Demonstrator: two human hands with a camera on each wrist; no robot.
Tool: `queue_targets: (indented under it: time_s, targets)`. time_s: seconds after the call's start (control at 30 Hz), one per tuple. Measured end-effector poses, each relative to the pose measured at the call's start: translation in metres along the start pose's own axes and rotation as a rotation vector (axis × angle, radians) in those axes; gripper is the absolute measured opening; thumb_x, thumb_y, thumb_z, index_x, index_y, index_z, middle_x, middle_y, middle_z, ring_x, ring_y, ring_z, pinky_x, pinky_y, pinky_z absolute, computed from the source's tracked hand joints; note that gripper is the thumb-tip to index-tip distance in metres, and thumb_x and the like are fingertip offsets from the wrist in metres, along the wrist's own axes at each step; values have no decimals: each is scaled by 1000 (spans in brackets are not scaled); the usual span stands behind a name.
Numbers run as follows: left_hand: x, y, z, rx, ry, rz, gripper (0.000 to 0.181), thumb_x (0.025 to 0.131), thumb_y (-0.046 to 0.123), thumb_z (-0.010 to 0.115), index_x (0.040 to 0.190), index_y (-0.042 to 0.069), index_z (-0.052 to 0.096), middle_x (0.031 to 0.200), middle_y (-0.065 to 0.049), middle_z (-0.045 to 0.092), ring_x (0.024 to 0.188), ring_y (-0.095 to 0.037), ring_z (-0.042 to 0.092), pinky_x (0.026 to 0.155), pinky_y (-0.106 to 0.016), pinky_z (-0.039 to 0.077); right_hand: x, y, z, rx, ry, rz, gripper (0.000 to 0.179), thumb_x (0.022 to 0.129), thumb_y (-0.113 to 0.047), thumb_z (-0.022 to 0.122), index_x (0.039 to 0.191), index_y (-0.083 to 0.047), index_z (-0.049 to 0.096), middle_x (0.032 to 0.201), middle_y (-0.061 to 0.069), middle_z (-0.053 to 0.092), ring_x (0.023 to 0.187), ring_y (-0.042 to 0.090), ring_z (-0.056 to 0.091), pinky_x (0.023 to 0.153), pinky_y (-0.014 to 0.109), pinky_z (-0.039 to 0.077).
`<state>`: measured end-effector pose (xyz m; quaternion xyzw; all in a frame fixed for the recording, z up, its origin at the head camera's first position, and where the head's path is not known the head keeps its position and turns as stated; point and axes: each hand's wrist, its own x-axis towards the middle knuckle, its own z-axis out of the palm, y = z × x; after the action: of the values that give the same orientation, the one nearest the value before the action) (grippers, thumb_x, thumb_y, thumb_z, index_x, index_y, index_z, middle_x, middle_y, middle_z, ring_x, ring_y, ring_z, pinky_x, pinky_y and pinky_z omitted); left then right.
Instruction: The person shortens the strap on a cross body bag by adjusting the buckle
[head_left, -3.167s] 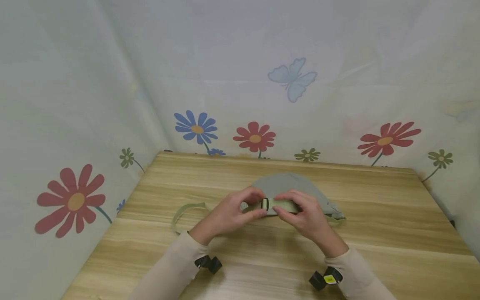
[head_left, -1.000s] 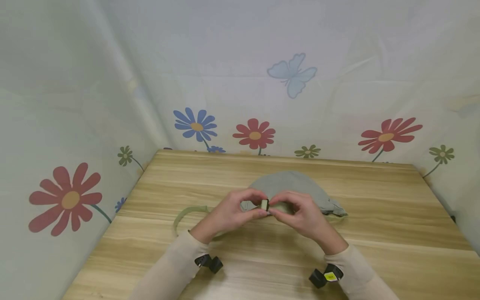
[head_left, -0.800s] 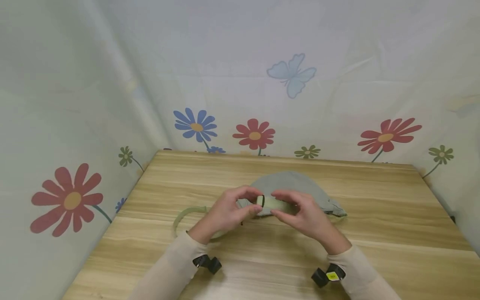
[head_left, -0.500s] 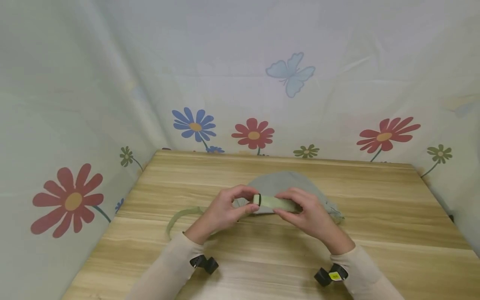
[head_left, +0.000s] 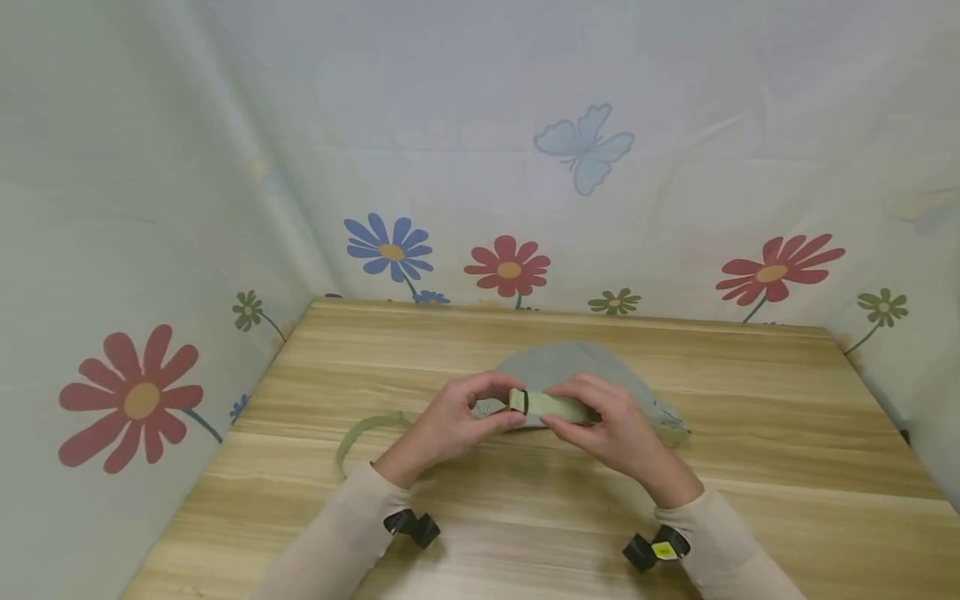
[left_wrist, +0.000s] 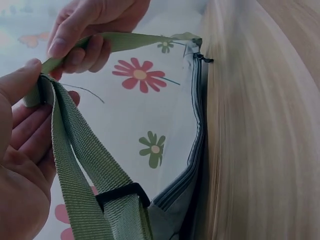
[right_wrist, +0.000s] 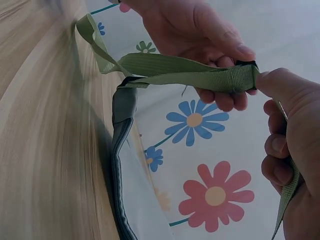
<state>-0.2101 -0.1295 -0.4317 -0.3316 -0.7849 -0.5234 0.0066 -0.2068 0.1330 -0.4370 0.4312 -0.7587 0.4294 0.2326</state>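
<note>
Left hand (head_left: pixel 450 417) pinches strap (head_left: pixel 555 406) by buckle (head_left: pixel 527 403); right hand (head_left: pixel 611 421) grips it at buckle's 3 o'clock. Bag (head_left: pixel 581 364) on desk (head_left: pixel 360 350), buckle's 2 o'clock. I'd keep strap flat, feed square.

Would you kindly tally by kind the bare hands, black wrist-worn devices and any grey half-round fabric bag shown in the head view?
Left hand and right hand: 2
Left black wrist-worn device and right black wrist-worn device: 2
Grey fabric bag: 1
Total: 5
</note>
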Motion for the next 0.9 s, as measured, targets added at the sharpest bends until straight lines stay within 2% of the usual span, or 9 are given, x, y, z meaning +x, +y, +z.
queue_targets:
  time_s: [0.13,0.2,0.27,0.3,0.43,0.57,0.67,0.8,0.9]
  targets:
    - [2,0,4,-9,-1,27,27,98,12,81,125,8,75,111,-3,79,104,-12,74,100,-39,59,2,-2,1,-22,-21,-4,31,104,-35,75,114,-6,78,97,5,75,72,8,60,61,16,48]
    - [1,0,4,3,10,28,26,99,13,80,124,10,76,111,-3,79,104,-13,74,100,-41,59,1,-2,0,-46,-36,-3,33,103,-35,75,117,-5,77,98,5,75,73,8,59,62,16,48]
    - [0,0,3,33,27,15,26,99,16,80,125,12,76,113,-2,80,105,-14,73,100,-41,59,0,0,-2,-75,-48,4,31,99,-26,82,120,-4,76,100,5,75,72,8,56,62,15,46]
    - [-1,0,2,52,40,5,26,99,17,81,124,13,77,114,-1,80,105,-14,73,100,-38,58,-2,0,-4,-91,-56,13,32,96,-23,85,121,-4,76,101,5,75,73,8,56,63,15,45]
    - [-3,0,-4,80,85,-11,27,98,17,82,124,12,78,114,-1,81,106,-15,73,98,-36,59,-6,4,-12,-148,-45,38,41,84,-6,92,122,-5,76,104,6,77,79,10,61,70,16,47]
    - [-5,-2,-8,82,99,17,27,98,12,81,124,9,76,114,-4,81,107,-18,75,101,-40,60,-9,7,-15,-149,-18,37,30,97,-29,84,118,-8,77,101,3,76,82,11,63,72,17,48]
    - [-5,-4,-8,82,91,16,28,99,13,80,126,10,75,113,-5,81,108,-20,76,101,-43,60,-9,7,-15,-121,5,20,40,105,-46,68,116,-8,78,97,2,75,77,9,59,68,17,46]
    - [-5,-6,-7,86,78,-29,31,98,17,82,127,12,74,114,-5,81,111,-22,76,101,-51,60,-8,5,-15,-96,28,33,45,104,-51,66,114,-9,79,96,2,75,75,7,56,65,16,44]
    - [-4,-7,-6,92,60,-67,31,97,19,82,127,13,73,114,-5,80,111,-23,77,99,-51,61,-8,3,-15,-92,24,55,46,103,-52,68,113,-9,79,98,3,76,78,7,58,67,16,46]
